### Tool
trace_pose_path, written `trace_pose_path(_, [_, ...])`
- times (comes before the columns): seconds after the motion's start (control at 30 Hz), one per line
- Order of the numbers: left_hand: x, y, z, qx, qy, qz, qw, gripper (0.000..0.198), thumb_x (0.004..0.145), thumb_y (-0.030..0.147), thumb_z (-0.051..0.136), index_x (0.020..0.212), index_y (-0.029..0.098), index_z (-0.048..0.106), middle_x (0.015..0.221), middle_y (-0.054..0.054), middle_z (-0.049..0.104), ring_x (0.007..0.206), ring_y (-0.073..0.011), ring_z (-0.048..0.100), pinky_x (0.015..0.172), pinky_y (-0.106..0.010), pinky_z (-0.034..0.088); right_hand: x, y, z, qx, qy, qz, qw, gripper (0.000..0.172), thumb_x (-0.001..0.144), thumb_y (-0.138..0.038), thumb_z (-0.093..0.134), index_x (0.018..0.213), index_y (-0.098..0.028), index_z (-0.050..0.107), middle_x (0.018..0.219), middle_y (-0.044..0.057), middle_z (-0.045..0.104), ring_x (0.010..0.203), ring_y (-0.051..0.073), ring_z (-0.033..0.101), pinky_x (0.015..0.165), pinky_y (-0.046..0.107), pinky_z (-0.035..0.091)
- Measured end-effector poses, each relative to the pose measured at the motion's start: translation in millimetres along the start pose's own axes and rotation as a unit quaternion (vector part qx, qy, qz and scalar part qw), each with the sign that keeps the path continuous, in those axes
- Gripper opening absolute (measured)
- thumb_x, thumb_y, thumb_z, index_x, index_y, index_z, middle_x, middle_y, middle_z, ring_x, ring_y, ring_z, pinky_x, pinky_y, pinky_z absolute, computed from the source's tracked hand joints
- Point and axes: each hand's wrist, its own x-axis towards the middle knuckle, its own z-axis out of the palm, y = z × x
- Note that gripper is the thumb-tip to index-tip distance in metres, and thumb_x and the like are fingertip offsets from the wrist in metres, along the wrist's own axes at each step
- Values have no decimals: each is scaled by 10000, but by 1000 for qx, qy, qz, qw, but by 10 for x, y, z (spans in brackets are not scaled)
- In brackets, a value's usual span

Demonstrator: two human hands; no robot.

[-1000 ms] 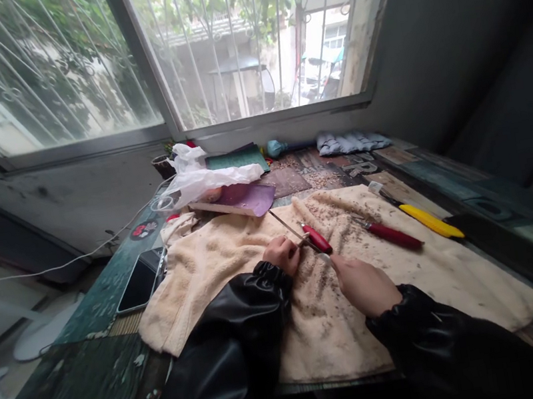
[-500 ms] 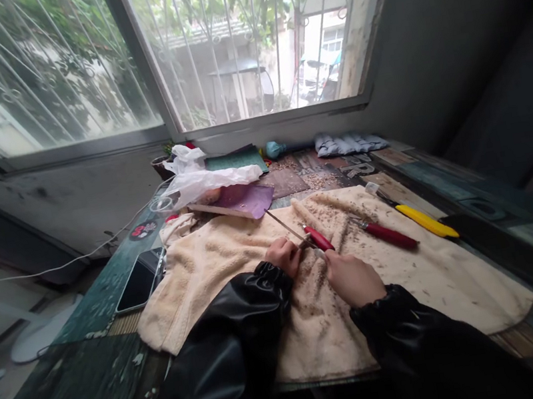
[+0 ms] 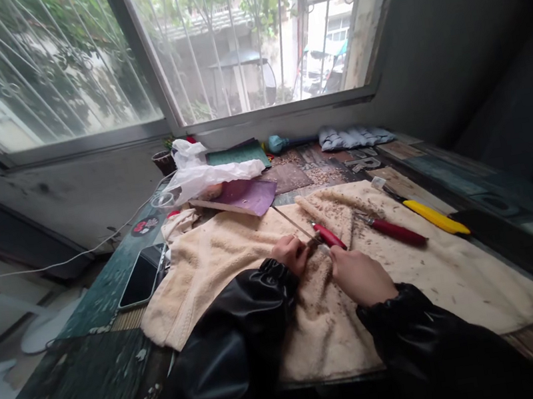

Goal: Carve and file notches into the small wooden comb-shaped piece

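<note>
Towel (image 3: 436,280) underlies left hand (image 3: 293,254) pinching red-handled tool (image 3: 329,237), right hand (image 3: 362,276) curled closed alongside.

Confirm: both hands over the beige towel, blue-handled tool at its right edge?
Wrong colour: the head view shows a yellow-handled tool at the right edge, not blue. The left hand and right hand are over the beige towel.
</note>
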Motion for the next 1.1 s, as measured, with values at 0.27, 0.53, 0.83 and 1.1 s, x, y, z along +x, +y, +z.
trace_pose_path(0.27, [-22, 16, 65, 29, 34, -27, 999, 156, 727, 223, 562, 609, 223, 461, 654, -58, 549, 630, -185, 528, 567, -334, 487, 54, -39, 71, 8, 6, -1, 1000, 363, 910, -285, 187, 970, -163, 523, 840, 130, 654, 775, 235, 634, 616, 302, 398])
trace_pose_path(0.53, [-33, 72, 57, 10, 27, -12, 1000, 131, 756, 258, 534, 637, 228, 489, 667, -72, 544, 670, -203, 532, 596, -354, 493, -73, 18, 14, 4, -2, -1, 1000, 314, 913, -262, 200, 930, -164, 498, 827, 126, 653, 768, 233, 629, 578, 287, 357])
trace_pose_path(0.83, [26, 21, -30, -25, -31, -7, 999, 121, 756, 265, 513, 643, 223, 520, 636, -48, 525, 623, -173, 519, 564, -312, 470, 73, 31, 138, 35, 4, 15, 999, 340, 908, -289, 219, 926, -180, 540, 800, 96, 652, 734, 193, 623, 556, 261, 322])
trace_pose_path(1.1, [8, 15, 25, 13, 23, -33, 999, 144, 734, 251, 559, 622, 193, 489, 606, -16, 512, 581, -134, 500, 531, -268, 418, 208, -13, 49, 29, 2, -20, 999, 308, 884, -267, 274, 922, -164, 562, 838, 109, 652, 778, 215, 632, 591, 266, 376])
